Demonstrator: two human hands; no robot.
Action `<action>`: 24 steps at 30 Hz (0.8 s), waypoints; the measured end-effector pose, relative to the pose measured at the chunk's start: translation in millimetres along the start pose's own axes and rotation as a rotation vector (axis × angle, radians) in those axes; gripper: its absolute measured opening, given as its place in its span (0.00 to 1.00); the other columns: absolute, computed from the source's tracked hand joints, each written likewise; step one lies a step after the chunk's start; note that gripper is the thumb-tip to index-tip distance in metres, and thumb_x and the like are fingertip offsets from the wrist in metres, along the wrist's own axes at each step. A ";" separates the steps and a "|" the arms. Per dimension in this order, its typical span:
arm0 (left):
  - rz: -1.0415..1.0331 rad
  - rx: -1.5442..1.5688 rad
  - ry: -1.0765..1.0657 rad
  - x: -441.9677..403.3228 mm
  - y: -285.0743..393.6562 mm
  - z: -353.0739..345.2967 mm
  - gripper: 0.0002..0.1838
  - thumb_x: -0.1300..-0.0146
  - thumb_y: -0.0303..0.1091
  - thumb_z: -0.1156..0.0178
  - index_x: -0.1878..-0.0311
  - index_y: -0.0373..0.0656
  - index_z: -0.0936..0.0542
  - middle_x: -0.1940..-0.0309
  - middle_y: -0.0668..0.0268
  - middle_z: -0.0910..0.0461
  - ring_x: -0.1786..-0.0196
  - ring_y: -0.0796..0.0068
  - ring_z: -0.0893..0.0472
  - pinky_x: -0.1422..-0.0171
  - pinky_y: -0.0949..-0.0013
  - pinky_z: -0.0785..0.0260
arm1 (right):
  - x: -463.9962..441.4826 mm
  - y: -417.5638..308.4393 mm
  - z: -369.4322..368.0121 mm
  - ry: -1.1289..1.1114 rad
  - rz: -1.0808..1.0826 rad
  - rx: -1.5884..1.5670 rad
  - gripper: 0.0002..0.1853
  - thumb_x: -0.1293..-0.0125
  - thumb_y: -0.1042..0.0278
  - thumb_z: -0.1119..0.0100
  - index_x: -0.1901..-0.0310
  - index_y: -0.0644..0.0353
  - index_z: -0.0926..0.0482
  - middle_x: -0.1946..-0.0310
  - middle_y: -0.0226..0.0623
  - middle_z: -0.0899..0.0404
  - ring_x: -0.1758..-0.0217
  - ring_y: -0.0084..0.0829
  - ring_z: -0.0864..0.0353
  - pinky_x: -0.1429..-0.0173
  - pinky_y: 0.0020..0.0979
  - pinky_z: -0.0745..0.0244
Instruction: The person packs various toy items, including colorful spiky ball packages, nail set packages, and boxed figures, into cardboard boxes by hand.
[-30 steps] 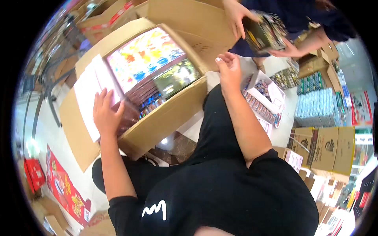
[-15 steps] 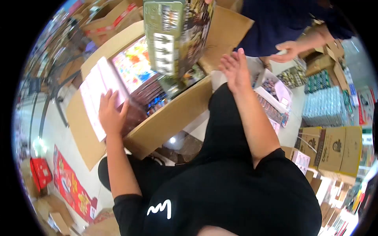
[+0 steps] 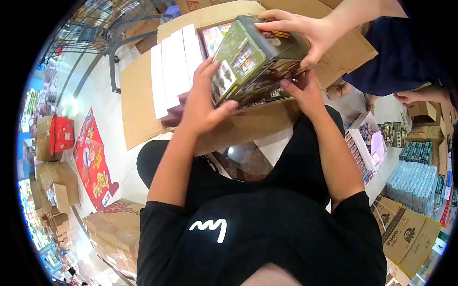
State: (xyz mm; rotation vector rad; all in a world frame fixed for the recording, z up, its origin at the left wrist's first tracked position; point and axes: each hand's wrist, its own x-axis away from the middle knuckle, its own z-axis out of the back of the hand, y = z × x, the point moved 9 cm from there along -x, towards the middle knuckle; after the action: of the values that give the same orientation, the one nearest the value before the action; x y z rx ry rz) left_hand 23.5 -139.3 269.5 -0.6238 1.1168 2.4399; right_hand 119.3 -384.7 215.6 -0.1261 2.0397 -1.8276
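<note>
A green and dark printed box (image 3: 260,62) is tilted above the open cardboard carton (image 3: 248,127). My left hand (image 3: 202,97) is around its left end, thumb along the lower edge. My right hand (image 3: 305,95) grips its lower right corner. A co-worker's hand (image 3: 317,33) holds the same box from above. White boxes (image 3: 174,66) stand in the carton's left side, and a colourful printed package (image 3: 214,38) shows behind the green box. The rest of the carton's contents is mostly hidden.
A wheeled cart (image 3: 112,47) stands at the upper left, near a red bag (image 3: 62,134) and a red poster (image 3: 93,164). On the right are an open white box (image 3: 369,138), stacked light-blue packs (image 3: 412,183) and a closed carton (image 3: 405,233).
The green box has come down from above the carton's far side into both my hands. My left hand has left the white boxes; my right hand has closed on the green box.
</note>
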 end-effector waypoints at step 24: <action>0.199 0.220 0.169 3.9 -20.0 -17.8 0.57 0.41 0.44 0.27 0.20 0.29 0.54 0.22 0.38 0.48 0.19 0.43 0.46 0.17 0.54 0.52 | 2.2 7.4 -18.6 -0.046 0.117 0.224 0.39 0.31 0.63 0.32 0.26 0.63 0.45 0.33 0.43 0.32 0.31 0.38 0.30 0.27 0.39 0.35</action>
State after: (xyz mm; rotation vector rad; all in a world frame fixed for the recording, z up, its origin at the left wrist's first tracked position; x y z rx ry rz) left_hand 34.7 -140.3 244.9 -0.6868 1.5583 2.4121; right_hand 112.2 -367.0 209.2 0.0138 1.7581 -1.9444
